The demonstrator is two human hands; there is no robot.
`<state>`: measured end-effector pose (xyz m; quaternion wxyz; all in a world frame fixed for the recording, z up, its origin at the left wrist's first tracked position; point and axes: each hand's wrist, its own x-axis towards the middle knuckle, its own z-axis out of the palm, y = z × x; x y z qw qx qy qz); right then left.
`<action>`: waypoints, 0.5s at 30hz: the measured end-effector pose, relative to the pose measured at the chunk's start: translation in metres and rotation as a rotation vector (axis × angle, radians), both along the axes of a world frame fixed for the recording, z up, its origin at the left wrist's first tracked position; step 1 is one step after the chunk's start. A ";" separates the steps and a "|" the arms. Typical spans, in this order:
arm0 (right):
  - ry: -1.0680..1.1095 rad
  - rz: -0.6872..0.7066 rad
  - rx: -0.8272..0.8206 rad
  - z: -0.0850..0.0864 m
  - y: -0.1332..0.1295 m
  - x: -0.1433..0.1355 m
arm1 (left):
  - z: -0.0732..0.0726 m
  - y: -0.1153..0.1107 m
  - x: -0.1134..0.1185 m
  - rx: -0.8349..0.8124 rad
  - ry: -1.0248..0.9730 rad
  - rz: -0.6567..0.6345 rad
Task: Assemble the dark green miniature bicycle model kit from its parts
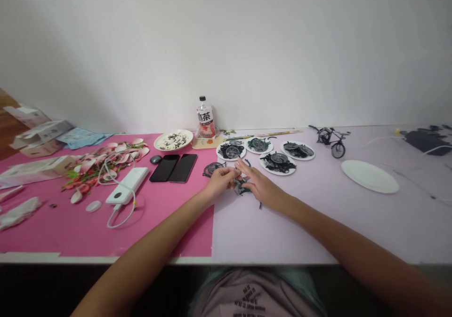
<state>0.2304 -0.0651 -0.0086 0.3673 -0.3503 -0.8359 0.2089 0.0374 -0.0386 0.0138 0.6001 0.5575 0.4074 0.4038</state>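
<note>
And here, on the desk (300, 223), the left hand (221, 181) curls inward while the right hand (263, 185) reaches across with straighter fingers, their tips meeting! Whether either pinches anything, I can't tell; it's too small. The dark parts (243, 188) are right there, beneath and between the fingers. A wheel (213, 168) lies just beside the left hand, plates (262, 164) of pieces beyond, a bicycle (338, 150) standing off to the right. These parts look feather-light, thin and fairly stiff, probably smooth plastic: slim bits could snap, so the thicker bars look the safest hold; for the wheel, the rim, never the spokes.
</note>
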 end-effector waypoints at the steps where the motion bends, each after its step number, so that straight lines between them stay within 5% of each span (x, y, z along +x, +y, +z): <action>1: 0.006 -0.005 0.016 0.002 -0.001 0.000 | 0.000 0.000 0.000 -0.001 -0.004 -0.009; 15: 0.084 -0.140 0.175 0.014 -0.006 0.006 | -0.010 0.003 -0.004 0.090 -0.067 -0.178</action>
